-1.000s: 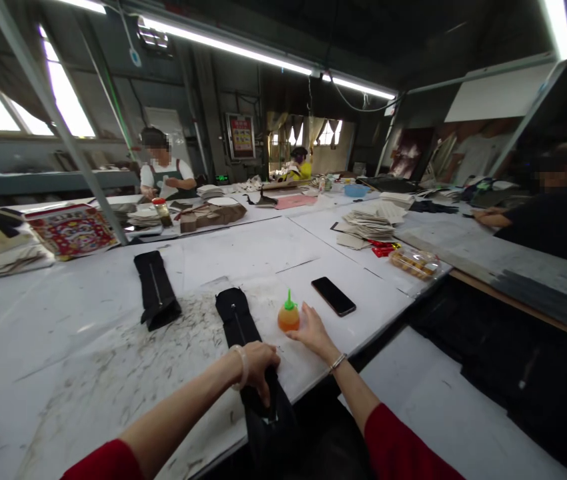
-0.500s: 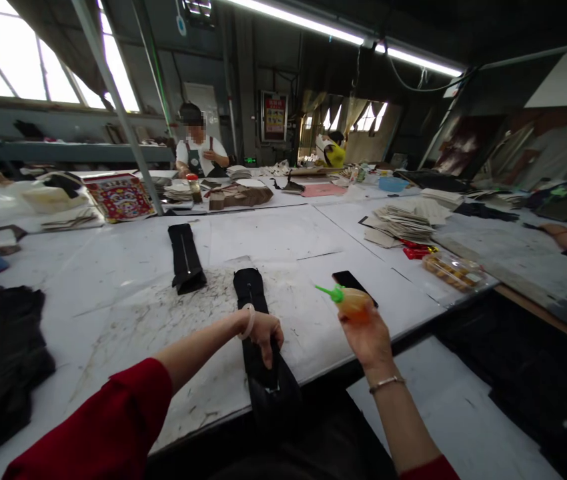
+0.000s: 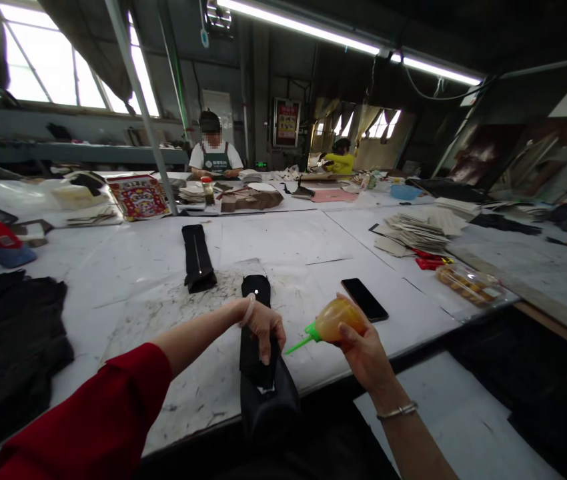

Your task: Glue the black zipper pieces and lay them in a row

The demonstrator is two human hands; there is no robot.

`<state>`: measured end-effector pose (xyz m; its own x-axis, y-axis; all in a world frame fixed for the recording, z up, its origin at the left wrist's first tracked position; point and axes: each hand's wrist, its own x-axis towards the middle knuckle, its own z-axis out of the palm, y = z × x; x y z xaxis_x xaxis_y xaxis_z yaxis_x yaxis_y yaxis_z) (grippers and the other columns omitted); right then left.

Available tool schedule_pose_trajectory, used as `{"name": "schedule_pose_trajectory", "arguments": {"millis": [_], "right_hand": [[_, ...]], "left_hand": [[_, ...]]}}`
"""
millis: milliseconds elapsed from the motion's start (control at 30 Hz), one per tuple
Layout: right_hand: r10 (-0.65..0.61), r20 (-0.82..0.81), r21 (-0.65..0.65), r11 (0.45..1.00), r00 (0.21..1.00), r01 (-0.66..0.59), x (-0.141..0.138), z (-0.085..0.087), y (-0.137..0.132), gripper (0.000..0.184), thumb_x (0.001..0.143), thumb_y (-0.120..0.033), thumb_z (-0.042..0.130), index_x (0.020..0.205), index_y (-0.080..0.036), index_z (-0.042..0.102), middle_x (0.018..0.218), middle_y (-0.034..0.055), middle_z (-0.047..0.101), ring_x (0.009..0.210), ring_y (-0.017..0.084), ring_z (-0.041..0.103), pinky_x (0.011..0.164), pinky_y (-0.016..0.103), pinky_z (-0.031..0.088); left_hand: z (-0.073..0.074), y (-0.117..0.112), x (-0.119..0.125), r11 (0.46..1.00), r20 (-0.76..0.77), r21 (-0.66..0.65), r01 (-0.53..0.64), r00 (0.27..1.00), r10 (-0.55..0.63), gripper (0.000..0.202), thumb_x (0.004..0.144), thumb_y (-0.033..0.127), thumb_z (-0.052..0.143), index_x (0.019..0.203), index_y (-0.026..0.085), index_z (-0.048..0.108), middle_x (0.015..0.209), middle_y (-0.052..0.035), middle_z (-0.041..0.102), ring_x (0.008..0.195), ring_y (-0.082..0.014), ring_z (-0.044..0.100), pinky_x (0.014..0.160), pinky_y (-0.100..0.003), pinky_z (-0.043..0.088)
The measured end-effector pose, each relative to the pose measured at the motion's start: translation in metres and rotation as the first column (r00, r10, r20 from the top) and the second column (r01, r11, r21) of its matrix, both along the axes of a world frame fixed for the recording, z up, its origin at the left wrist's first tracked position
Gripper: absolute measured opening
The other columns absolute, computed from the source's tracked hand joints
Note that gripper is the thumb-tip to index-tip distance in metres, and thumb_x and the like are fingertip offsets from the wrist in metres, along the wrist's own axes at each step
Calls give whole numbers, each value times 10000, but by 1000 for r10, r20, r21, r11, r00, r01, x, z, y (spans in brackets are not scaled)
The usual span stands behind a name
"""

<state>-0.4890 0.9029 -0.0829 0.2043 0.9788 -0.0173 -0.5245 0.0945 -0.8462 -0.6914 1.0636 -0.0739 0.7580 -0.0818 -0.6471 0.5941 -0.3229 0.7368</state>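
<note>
- Head view: my left hand [image 3: 263,325] grips the black piece [image 3: 251,353] at the counter [image 3: 283,233] edge, likely to steady it.
- Head view: my right hand [image 3: 366,350] is wrapped around the bottle [image 3: 337,320], its nozzle [image 3: 312,331] tilted down beside the piece, presumably for aim.
- Head view: the phone [image 3: 365,299] lies just beyond.

Little room between green-nozzled bottle [image 3: 339,323] and near black piece [image 3: 251,363], phone [image 3: 364,299] in the way right, free white tabletop [image 3: 283,233] beyond.
</note>
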Motion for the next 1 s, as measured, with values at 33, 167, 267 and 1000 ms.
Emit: {"name": "schedule_pose_trajectory", "arguments": {"millis": [33, 167, 267, 1000], "right_hand": [[-1, 43, 17, 1000, 999, 0, -1, 3, 2, 749, 605, -356, 886, 1281, -279, 572, 1130, 63, 647, 978, 267, 637, 823, 422, 556], [-7, 225, 103, 995, 974, -17, -3, 9, 9, 723, 610, -330, 879, 1275, -261, 605, 1180, 59, 634, 1034, 263, 597, 906, 401, 514], [13, 325, 158, 985, 946, -68, -2, 12, 14, 701, 632, -285, 863, 1283, -280, 606, 1176, 35, 636, 1009, 242, 599, 885, 354, 510], [116, 328, 10, 992, 937, -127, -12, 28, 52, 693, 547, -297, 882, 1195, -181, 667, 1002, 59, 688, 836, 213, 622, 626, 294, 535]], "left_hand": [[0, 0, 0, 1000, 2, 2, 0, 1000, 0, 408, 454, 450, 904, 734, 211, 728, 593, 7, 649, 471, -129, 485, 337, -202, 324], [-1, 2, 1, 1000, 26, -11, 7, 1000, -7, 391, 476, 444, 899, 750, 218, 736, 566, 14, 630, 444, -123, 471, 328, -202, 323], [-1, 2, 2, 1000, 34, -18, 13, 999, -12, 377, 491, 435, 896, 757, 218, 739, 564, 14, 627, 434, -117, 463, 320, -197, 321], [-1, 1, -1, 1000, 107, -11, -14, 994, 15, 376, 508, 426, 888, 787, 212, 756, 536, 27, 597, 412, -110, 444, 312, -205, 341]]}}
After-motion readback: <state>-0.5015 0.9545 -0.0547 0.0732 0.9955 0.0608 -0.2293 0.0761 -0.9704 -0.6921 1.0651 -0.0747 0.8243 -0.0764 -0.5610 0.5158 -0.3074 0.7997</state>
